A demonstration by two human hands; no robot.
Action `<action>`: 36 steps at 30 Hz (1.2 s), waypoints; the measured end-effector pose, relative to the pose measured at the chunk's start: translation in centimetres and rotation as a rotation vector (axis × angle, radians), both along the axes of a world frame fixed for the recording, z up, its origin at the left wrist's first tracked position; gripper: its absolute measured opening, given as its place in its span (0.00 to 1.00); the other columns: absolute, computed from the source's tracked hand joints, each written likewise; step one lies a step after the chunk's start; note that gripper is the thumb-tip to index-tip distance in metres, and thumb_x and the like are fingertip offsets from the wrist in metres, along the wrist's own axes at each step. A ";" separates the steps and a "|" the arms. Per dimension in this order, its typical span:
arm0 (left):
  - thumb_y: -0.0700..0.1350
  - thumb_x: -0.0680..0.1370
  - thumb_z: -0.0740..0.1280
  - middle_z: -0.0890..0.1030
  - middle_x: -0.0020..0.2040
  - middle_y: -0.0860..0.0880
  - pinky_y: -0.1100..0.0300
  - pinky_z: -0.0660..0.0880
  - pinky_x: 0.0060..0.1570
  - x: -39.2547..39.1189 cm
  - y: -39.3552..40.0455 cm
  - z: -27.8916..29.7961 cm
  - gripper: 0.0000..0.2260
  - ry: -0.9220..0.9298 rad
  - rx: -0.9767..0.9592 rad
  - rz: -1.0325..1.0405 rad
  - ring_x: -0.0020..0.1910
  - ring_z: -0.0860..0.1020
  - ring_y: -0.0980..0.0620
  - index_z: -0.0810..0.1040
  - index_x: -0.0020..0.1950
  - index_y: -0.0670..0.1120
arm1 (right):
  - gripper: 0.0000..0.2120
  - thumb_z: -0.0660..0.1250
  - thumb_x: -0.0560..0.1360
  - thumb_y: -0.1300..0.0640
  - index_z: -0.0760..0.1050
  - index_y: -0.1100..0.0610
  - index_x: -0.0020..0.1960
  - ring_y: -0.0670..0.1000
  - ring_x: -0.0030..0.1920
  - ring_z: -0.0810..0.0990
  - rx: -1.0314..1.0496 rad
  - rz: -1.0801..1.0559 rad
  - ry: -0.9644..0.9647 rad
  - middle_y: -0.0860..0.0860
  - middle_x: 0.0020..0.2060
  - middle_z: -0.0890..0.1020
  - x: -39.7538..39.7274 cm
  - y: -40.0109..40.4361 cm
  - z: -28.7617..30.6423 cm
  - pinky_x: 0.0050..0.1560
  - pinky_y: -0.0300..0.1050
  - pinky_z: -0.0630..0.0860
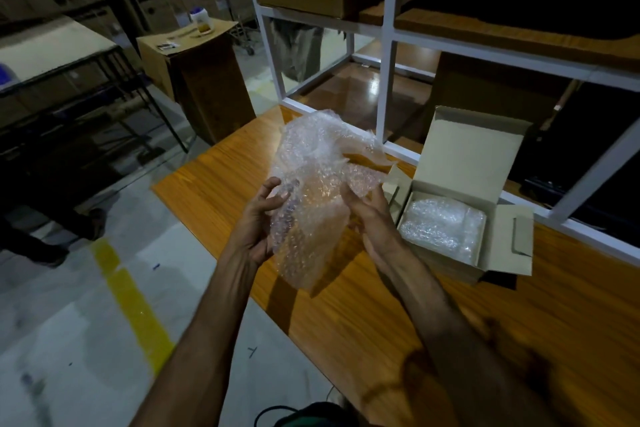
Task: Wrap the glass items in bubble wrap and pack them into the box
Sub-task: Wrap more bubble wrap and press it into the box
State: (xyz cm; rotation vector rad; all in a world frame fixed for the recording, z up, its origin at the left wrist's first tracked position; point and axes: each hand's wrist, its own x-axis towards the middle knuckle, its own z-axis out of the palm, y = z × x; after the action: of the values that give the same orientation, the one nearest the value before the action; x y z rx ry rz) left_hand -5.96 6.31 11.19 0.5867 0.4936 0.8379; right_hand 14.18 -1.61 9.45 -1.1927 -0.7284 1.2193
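Head view looks down on a long wooden table (433,315) edged by a white-framed glass partition (388,45). On the table to the right sits an open cardboard box (474,163), lid up, already holding a bubble-wrapped bundle (443,225). Left of the box, held above the table, is a crumpled sheet of bubble wrap (311,191); whether glass lies inside cannot be told. Left hand (256,222) pinches its left edge with curled fingers, and right hand (372,218) grips its right side.
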 end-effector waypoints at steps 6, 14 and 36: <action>0.31 0.74 0.70 0.83 0.60 0.41 0.49 0.85 0.45 -0.5 -2.5 -0.8 0.18 0.134 0.062 -0.026 0.51 0.84 0.42 0.78 0.59 0.48 | 0.34 0.81 0.74 0.49 0.72 0.55 0.75 0.56 0.64 0.84 -0.084 -0.057 0.071 0.55 0.66 0.83 0.7 -1.2 0.3 0.60 0.53 0.83; 0.30 0.74 0.72 0.83 0.65 0.47 0.40 0.73 0.67 -0.3 -4.8 -2.4 0.17 0.329 0.106 0.133 0.65 0.76 0.39 0.87 0.56 0.49 | 0.16 0.72 0.81 0.57 0.78 0.57 0.67 0.53 0.56 0.88 -0.026 -0.214 0.106 0.52 0.56 0.88 3.4 -2.4 2.2 0.53 0.50 0.84; 0.35 0.74 0.77 0.85 0.64 0.54 0.53 0.79 0.45 6.4 -11.5 0.0 0.24 0.639 0.555 0.081 0.58 0.83 0.50 0.82 0.68 0.49 | 0.07 0.75 0.79 0.60 0.81 0.55 0.56 0.50 0.49 0.86 0.010 -0.156 -0.283 0.52 0.52 0.86 6.8 -10.6 1.8 0.44 0.40 0.83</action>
State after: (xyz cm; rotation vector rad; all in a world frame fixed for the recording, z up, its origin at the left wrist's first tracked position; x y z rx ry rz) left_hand 0.45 -5.22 11.21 1.3735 0.8757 0.8588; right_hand 21.02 -12.24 11.24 -1.4037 -0.8314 0.9275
